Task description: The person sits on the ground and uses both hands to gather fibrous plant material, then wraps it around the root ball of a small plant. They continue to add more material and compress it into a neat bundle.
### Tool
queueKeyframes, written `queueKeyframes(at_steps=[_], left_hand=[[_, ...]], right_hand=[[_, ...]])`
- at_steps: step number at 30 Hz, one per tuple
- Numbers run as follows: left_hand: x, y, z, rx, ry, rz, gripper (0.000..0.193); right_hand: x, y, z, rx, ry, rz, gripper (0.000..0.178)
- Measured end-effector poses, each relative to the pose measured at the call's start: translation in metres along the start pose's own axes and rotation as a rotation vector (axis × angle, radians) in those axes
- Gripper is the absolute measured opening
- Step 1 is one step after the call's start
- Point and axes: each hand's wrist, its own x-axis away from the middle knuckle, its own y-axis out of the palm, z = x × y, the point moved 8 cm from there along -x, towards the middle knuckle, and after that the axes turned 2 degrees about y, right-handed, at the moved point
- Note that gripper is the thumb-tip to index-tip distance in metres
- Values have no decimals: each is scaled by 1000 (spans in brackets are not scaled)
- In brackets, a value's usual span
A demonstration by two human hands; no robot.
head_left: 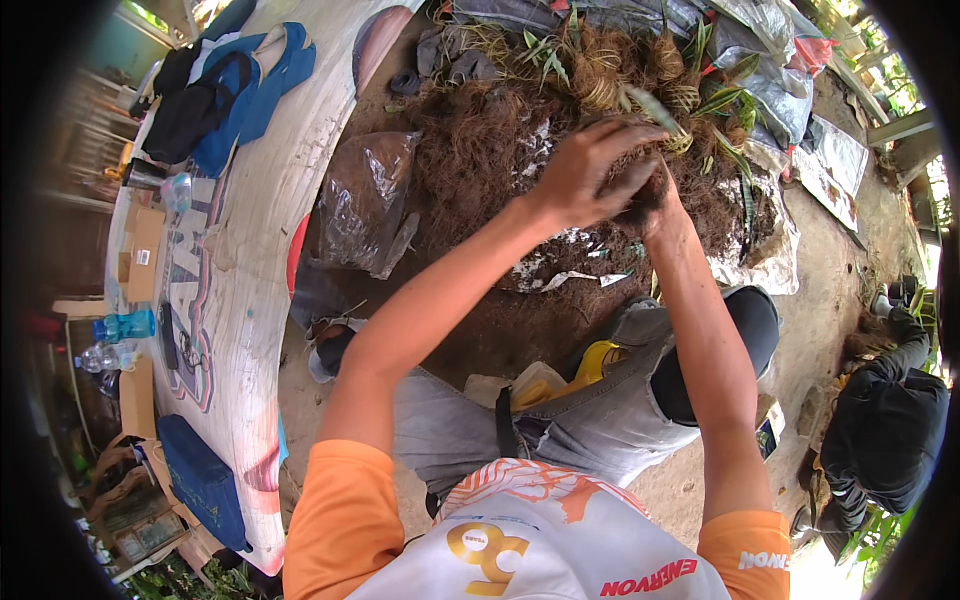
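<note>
Outdoor dirt floor, printed tarp (250,250) at left carrying water bottles (120,330) and a blue bag (245,85). A clear plastic bag (365,200) of fibre lies left of the coconut-husk heap (480,160). Left hand (590,170) is clenched over a fibre-wrapped plant root ball (640,185) above the heap; right hand (665,215) clasps it from beneath. Risk: loose fibre may shed and the wrap unravel if pressure slackens.

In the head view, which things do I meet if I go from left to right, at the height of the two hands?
Blue cloth → clear plastic bag → brown fibre heap → left hand → right hand → grey plastic sheet.
</note>
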Motion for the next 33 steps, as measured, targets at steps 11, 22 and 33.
queueKeyframes(at_steps=[11,22,33], left_hand=[[24,-13,19,-525,428,77,25],[49,-9,-7,-329,275,231,42],[77,-16,-57,692,-780,772,56]], right_hand=[[-13,-10,23,-51,142,-42,23],[-5,-27,-5,368,-177,235,35],[8,8,11,800,-311,278,58]])
